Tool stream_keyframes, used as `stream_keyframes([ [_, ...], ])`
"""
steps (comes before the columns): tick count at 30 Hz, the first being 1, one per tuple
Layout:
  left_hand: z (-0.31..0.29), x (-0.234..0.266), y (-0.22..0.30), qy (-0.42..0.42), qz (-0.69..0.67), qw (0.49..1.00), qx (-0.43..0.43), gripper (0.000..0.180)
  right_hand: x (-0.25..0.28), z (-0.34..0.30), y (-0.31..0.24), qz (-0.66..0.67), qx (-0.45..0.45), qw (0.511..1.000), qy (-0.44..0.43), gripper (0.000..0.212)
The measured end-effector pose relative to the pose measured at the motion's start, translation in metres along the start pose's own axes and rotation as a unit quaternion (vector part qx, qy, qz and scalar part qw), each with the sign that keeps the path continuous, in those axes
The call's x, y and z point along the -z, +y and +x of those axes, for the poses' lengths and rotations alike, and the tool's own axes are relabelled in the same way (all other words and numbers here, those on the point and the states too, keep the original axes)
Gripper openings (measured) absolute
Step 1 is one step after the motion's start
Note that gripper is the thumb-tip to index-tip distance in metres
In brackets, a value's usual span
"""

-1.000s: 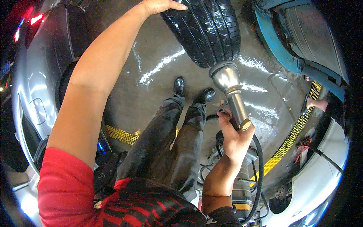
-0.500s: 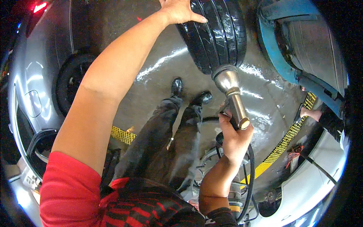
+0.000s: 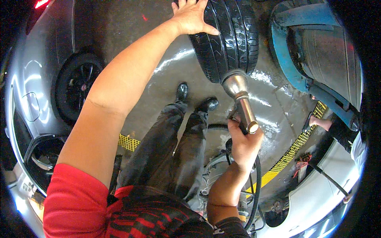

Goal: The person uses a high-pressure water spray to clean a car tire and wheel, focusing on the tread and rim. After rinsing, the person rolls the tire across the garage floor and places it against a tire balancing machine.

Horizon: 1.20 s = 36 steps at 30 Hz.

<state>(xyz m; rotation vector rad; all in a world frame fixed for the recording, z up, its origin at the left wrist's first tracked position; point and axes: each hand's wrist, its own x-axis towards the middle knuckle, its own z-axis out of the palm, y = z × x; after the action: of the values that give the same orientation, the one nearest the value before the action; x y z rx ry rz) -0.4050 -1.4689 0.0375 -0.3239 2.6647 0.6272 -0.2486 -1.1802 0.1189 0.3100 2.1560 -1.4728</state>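
Observation:
A wet-looking black tire [image 3: 228,37] stands upright at the top, its grooved tread facing me. My left hand [image 3: 190,18] is open with the fingers spread, pressed against the tire's left edge, the thumb lying over the tread. Gripped in my right hand [image 3: 245,144] is a hand-held power tool [image 3: 245,109] with a bell-shaped metal head and a brass-coloured cylindrical body. Its wide end touches the lower part of the tread. My fingers wrap the tool's handle, most of which is hidden. A black hose [image 3: 258,182] runs down beside my right forearm.
A grey car [image 3: 43,75] with a black wheel stands close on my left. Blue machinery [image 3: 287,59] is at the upper right, a white car [image 3: 317,190] at the lower right. Yellow grating [image 3: 283,162] crosses the wet floor. Another person's foot [image 3: 319,122] is at the right.
The tire and my left hand sit slightly lower in the picture, and more of the hand's fingers show. My right hand still holds the tool against the tread.

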Motion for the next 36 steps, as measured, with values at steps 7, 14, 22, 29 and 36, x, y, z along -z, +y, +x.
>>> stream_keyframes([
  [7,0.000,-0.007,0.010,0.028,0.019,0.999,0.016,0.135,0.007,-0.001,0.008,-0.020,-0.031,0.999,-0.025,0.031],
  [14,-0.012,-0.008,0.007,0.047,0.051,0.997,0.017,0.127,0.012,-0.013,-0.012,-0.004,-0.011,0.999,-0.035,0.043],
  [22,-0.019,-0.029,0.024,0.071,0.118,0.990,-0.026,0.132,0.070,-0.033,0.014,-0.030,-0.109,0.990,-0.089,0.041],
  [29,-0.026,-0.061,-0.028,0.119,0.251,0.959,-0.057,0.137,0.151,-0.092,0.172,-0.189,-0.262,0.946,-0.018,0.030],
  [36,-0.035,-0.040,-0.013,0.056,0.361,0.929,-0.057,0.138,0.214,-0.272,0.224,-0.063,-0.527,0.848,-0.004,0.020],
])
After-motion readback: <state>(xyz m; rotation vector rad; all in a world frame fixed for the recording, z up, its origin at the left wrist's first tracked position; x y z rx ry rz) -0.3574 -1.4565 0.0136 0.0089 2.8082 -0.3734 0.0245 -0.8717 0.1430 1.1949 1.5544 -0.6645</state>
